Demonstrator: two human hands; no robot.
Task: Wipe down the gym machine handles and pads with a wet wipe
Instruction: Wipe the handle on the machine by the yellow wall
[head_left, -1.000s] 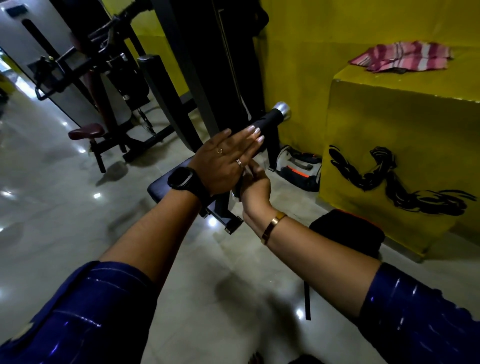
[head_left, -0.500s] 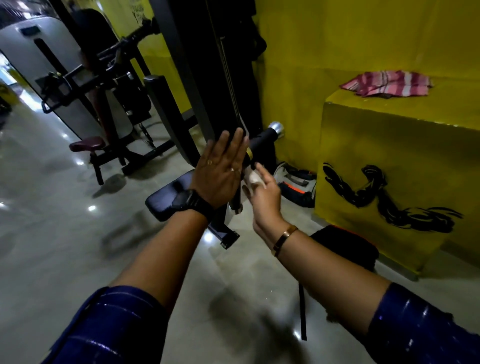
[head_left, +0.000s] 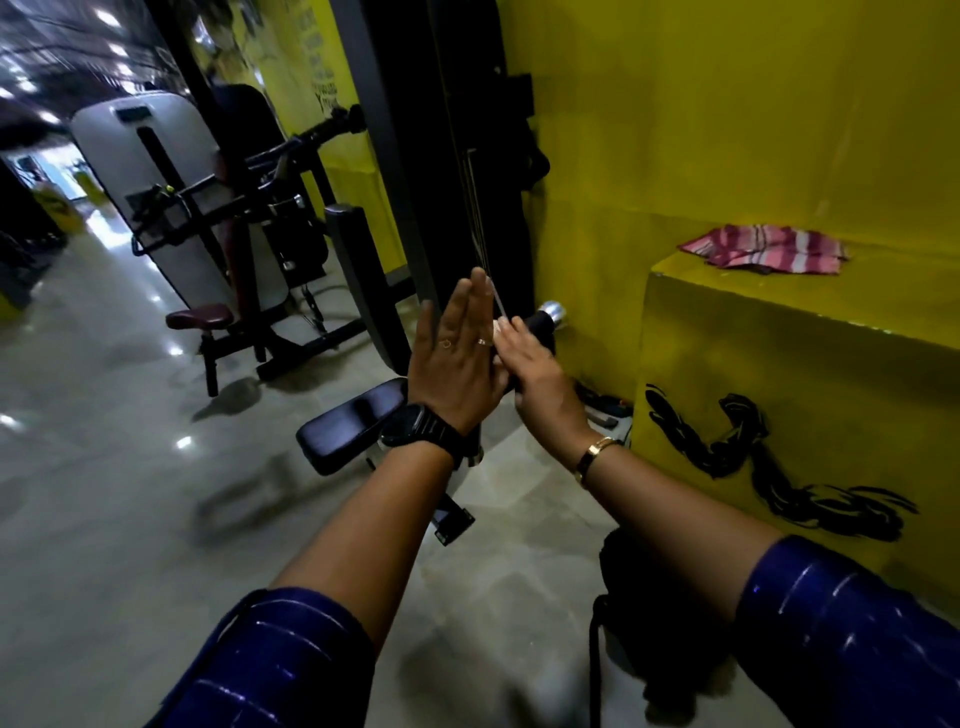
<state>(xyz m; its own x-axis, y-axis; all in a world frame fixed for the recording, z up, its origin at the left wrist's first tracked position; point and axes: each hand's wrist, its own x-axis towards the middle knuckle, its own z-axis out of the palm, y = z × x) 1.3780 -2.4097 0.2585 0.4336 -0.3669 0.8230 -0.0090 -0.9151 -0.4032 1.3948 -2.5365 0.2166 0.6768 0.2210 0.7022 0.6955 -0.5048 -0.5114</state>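
Lettering (head_left: 322, 73) on yellow wall (head_left: 727, 130) unreadable; right hand (head_left: 540, 376) grips handle (head_left: 541, 323).

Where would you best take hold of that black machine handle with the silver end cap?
On the black padded stretch of the handle, just short of its silver end cap, coming from above and the near side, as the right hand does. It is a round bar jutting out sideways, so fingers can curl right round it.
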